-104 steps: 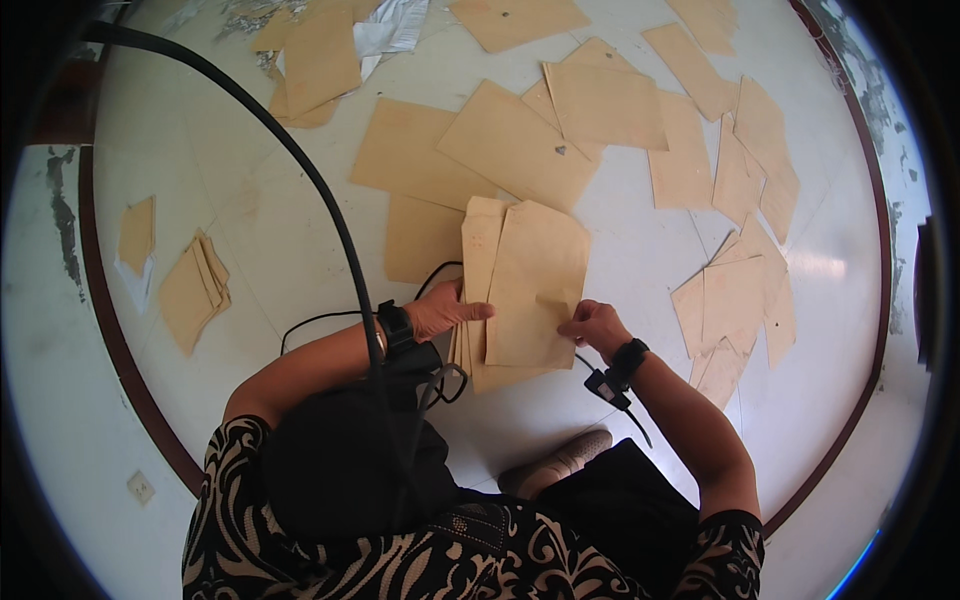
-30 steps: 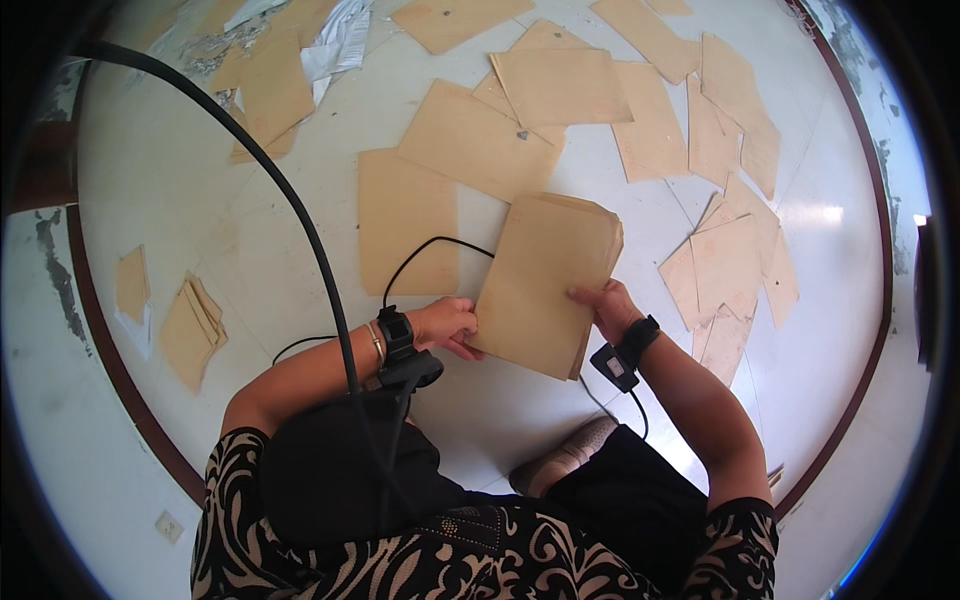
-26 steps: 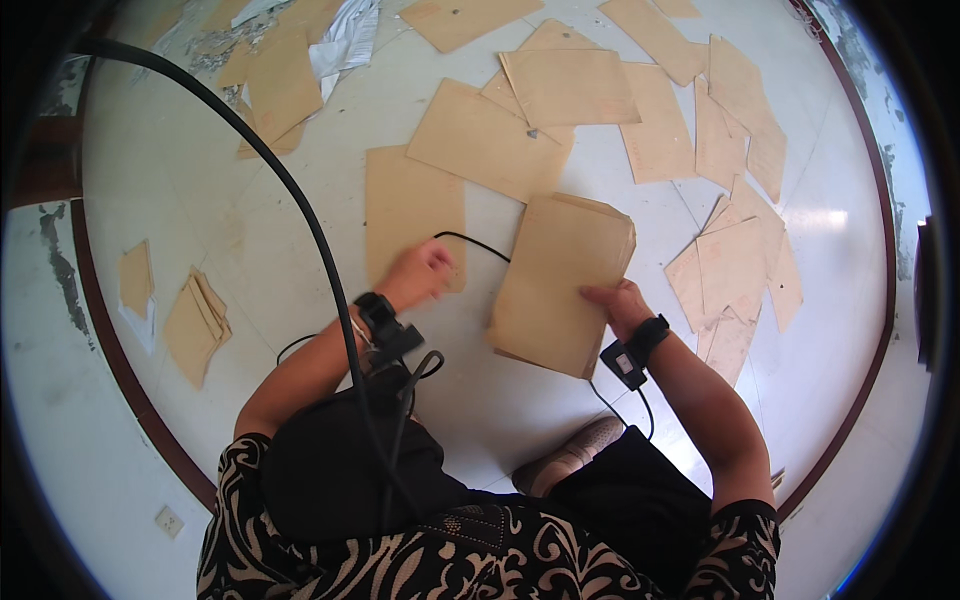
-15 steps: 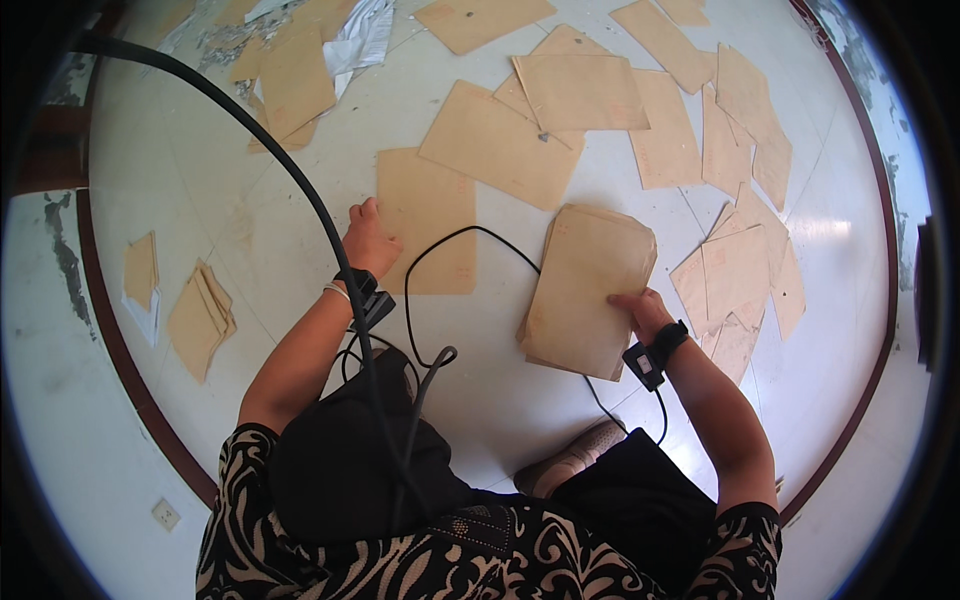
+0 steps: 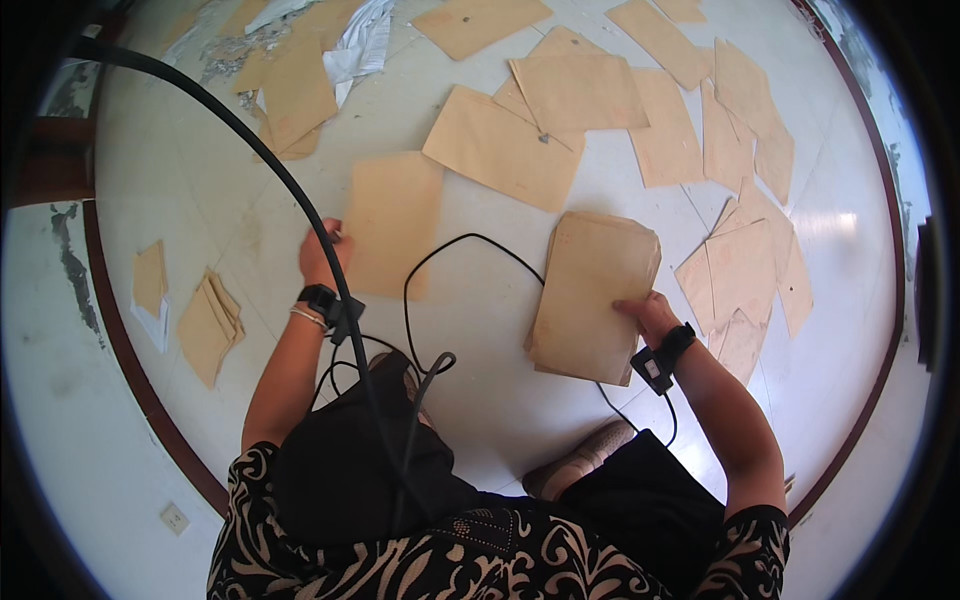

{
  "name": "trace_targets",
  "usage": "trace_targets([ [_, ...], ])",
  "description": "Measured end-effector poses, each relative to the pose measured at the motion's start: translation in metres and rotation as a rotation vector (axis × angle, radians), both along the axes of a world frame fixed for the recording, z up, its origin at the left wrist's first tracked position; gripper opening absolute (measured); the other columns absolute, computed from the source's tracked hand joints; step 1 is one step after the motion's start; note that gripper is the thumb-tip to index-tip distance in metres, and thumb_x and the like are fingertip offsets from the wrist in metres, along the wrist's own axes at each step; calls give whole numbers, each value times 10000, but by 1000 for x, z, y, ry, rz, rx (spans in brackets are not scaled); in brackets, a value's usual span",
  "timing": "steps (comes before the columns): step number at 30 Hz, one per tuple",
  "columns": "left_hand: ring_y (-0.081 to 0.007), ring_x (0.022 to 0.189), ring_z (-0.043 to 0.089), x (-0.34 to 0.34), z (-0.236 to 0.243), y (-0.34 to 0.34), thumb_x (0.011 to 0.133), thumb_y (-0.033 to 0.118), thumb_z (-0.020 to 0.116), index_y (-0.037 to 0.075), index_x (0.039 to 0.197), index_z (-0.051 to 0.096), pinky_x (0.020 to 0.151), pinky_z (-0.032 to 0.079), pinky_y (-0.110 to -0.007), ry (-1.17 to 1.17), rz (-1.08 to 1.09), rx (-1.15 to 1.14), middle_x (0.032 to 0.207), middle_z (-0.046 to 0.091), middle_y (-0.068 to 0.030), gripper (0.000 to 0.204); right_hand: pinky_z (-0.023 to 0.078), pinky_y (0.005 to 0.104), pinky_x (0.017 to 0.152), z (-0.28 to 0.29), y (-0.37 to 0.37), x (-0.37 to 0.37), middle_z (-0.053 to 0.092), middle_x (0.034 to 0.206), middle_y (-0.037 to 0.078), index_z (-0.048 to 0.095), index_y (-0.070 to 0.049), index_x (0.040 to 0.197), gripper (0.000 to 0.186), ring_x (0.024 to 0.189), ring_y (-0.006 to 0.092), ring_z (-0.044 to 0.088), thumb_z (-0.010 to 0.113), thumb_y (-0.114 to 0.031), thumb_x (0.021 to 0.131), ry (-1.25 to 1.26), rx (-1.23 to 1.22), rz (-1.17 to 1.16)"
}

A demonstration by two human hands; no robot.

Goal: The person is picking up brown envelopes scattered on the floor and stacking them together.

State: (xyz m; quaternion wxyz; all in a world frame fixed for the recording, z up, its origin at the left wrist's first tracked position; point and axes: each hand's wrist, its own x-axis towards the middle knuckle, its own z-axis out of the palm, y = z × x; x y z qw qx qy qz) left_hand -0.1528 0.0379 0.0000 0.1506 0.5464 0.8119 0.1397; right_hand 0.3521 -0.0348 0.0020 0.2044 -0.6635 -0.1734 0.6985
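My left hand (image 5: 325,258) is closed at the left edge of a single brown paper envelope (image 5: 395,220), which lies at a slight tilt over the floor. A black cable passes in front of this hand and hides part of its fingers. To the right, my right hand (image 5: 655,318) grips a thick stack of brown envelopes (image 5: 595,290) by its right edge, thumb on top and the other fingers underneath. The stack's sheets are slightly fanned at the corners. Each wrist carries a black strapped device.
Many loose envelopes (image 5: 505,145) lie across the far floor, with more overlapping at the right (image 5: 745,270). A small envelope pile (image 5: 210,325) sits at the left. Crumpled white paper (image 5: 357,50) lies far left. A thin black cable (image 5: 470,237) loops between my hands.
My left hand has moved left, and the single envelope has slid left with it, away from the envelope beyond it. My right hand still holds the stack, shifted very slightly.
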Motion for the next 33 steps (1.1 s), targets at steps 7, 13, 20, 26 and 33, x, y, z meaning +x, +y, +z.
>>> trace_targets([
  [7, -296, 823, 548, 34, 107, 61, 623, 31, 610, 75, 744, 575, 737, 440, -415, 277, -395, 537, 873, 564, -83, 133, 487, 343, 805, 14, 6, -8, 628, 976, 154, 558, 81, 1070, 391, 877, 240, 614, 655, -60, 718, -12, 27, 11],
  [13, -287, 852, 526, 69, 148, 77, 599, -33, 569, 64, 706, 528, 737, 417, -405, 408, -674, 658, 836, 545, -92, 150, 477, 334, 834, 15, 9, -13, 631, 1002, 155, 566, 78, 1071, 386, 899, 242, 613, 650, -54, 719, -13, 68, 42],
  [20, -272, 878, 510, 209, 107, 36, 592, 67, 574, 60, 619, 491, 910, 386, -394, -58, -1581, 401, 777, 498, -91, 87, 473, 333, 845, 17, 17, -24, 632, 1027, 139, 574, 60, 1089, 424, 924, 231, 611, 681, -125, 723, 12, 56, 157],
  [26, -203, 932, 519, 271, 72, 17, 674, 131, 600, 137, 688, 585, 975, 305, -367, 89, -1754, 261, 810, 538, -29, 21, 491, 330, 792, 14, 20, -40, 647, 979, 112, 598, 38, 1058, 391, 864, 184, 621, 680, -195, 756, 98, 60, 200],
  [33, -336, 1071, 487, 247, 47, 30, 696, 30, 600, 64, 1152, 469, 874, 434, -386, -277, -1060, 204, 1144, 483, -151, 476, 509, 320, 771, 7, 7, -37, 638, 999, 128, 556, 62, 1099, 545, 884, 189, 630, 636, -394, 811, 190, -21, 111],
])
